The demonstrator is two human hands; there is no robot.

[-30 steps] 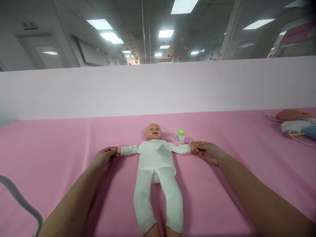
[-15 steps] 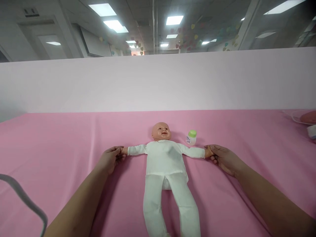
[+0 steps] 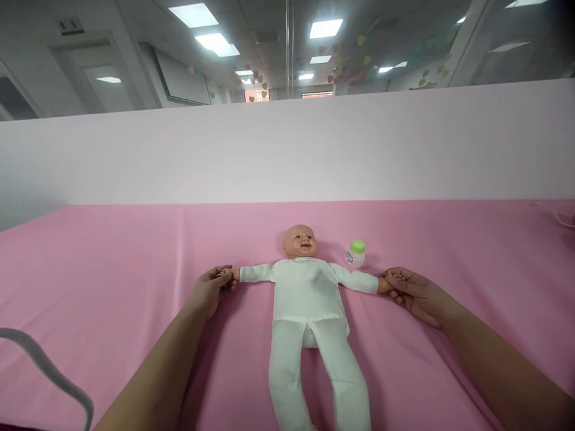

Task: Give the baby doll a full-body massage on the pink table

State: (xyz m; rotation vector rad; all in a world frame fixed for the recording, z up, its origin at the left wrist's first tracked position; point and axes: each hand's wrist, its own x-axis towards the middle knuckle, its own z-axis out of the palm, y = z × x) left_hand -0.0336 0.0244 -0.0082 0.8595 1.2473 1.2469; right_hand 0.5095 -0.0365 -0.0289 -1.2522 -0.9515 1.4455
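A baby doll (image 3: 309,293) in a white top and white trousers lies on its back, head toward the far wall and arms stretched out sideways. My left hand (image 3: 212,290) is closed around the doll's hand on the left side of the view. On the other side, my right hand (image 3: 417,294) grips the doll's other hand between thumb and fingers. Close to the doll's head, above its right-side sleeve, stands a small jar (image 3: 356,255) with a green lid and a printed label; neither hand touches it. The doll's feet are mostly cut off by the lower edge.
A pink sheet (image 3: 112,269) covers the surface, bounded at the back by a white wall (image 3: 287,149) with glass above it. A grey cord or tube (image 3: 49,368) curves in at the lower left. Something clear (image 3: 563,214) lies at the far right edge, partly cut off.
The view has shifted slightly, so the doll, jar and hands appear a little further right. The doll's right-side arm slopes slightly lower. Both hands keep hold of the doll's hands.
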